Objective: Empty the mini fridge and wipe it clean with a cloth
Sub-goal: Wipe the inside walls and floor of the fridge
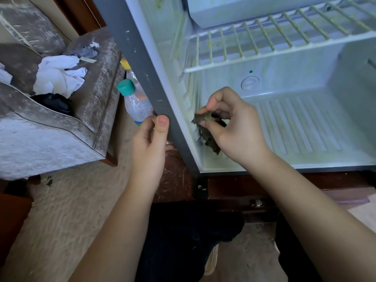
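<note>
Fridge frame [142,64] in left hand [150,143], cloth [207,137] between right hand's [234,123] fingers [218,98].

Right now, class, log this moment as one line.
fridge open | left hand grips its edge | right hand pinches cloth | shelf green-stained

**Off to the side: the armchair and what surrounds it**

I see a worn grey velvet armchair [50,127] with a wooden foot [110,160] at its front corner. On its seat lies a crumpled heap of white fabric [58,77] with a small red mark on one fold. A black bundle [54,102] touches that heap on the near side. On the armchair's arm sits a crushed grey wad [87,50], with a pale strip [87,60] just beside it. A beige patterned carpet [67,210] spreads in front of the armchair, and a small dark scrap [48,181] lies on it just below the armchair's front edge. Dark wood panelling [81,13] stands behind the armchair.
</note>
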The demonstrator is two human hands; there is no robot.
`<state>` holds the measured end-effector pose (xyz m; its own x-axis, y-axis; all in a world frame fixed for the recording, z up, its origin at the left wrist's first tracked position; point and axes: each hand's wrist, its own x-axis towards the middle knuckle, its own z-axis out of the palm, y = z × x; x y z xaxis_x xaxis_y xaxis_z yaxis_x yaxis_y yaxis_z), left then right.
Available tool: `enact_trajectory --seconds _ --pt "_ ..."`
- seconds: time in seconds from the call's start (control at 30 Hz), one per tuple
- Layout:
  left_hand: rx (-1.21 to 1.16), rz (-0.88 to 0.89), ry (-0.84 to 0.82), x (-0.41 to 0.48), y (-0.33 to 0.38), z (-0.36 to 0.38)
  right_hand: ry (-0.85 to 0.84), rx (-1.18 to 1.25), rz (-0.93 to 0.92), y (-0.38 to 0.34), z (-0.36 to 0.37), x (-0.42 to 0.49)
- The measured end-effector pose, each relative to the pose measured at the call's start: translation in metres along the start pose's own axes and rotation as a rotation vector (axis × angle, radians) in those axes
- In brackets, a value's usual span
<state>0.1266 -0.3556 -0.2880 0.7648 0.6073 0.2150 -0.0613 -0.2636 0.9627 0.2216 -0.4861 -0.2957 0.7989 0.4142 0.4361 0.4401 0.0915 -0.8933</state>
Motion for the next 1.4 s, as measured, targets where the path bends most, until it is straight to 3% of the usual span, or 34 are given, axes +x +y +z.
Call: enact_trajectory --seconds 0.43,1.0,1.3,1.4 --pt "0.048 0.040 0.019 0.005 -0.007 -0.002 0.250 -0.047 0.028 0.033 0.018 0.057" --pt "-0.018 -0.008 0.007 -0.002 0.001 0.002 0.023 -0.031 0.044 0.008 0.003 -0.031" --pt "-0.037 -0.004 -0.020 -0.001 0.001 0.001 0.193 -0.282 0.194 0.038 -0.035 -0.025" --pt "-0.057 0.006 -0.013 -0.001 0.000 0.002 -0.076 -0.545 0.259 0.056 -0.043 -0.024"
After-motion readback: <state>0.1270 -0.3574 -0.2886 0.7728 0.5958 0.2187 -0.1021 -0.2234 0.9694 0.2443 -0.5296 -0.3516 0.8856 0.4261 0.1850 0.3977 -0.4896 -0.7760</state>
